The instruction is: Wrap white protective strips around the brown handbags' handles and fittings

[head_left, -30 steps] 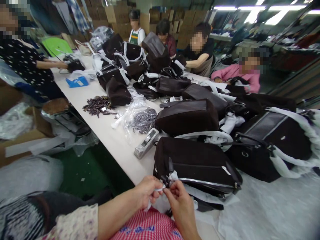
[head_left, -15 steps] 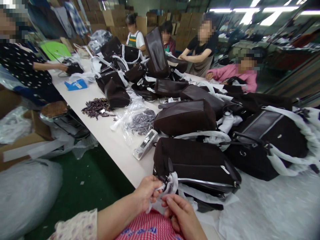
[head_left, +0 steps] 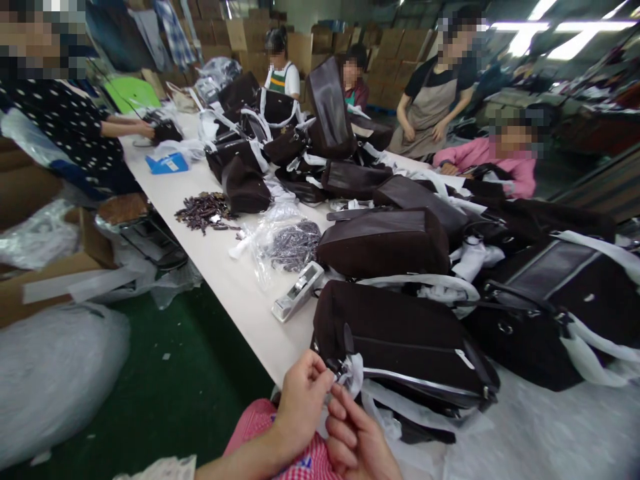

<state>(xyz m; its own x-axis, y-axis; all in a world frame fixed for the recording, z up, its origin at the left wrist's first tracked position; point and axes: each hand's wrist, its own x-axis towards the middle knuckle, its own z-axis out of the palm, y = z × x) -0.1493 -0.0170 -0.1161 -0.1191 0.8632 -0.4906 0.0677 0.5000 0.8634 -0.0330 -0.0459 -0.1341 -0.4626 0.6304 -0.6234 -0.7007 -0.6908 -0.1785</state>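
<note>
Lower centre of the frame, a worker's left hand (head_left: pixel 306 395) pinches white wrapping (head_left: pixel 355 375) at the corner of a dark bag (head_left: pixel 405 337) lying on a table (head_left: pixel 237 293); the right hand's (head_left: pixel 356 430) fingers curl just beside it, their grip unclear. A tape dispenser (head_left: pixel 299 291) stands near the bag's far corner at centre. More dark bags (head_left: pixel 385 243) crowd in behind and at right, hemming it in. A blue box (head_left: pixel 167 163) sits upper left, near a co-worker in polka dots (head_left: pixel 65 127).
</note>
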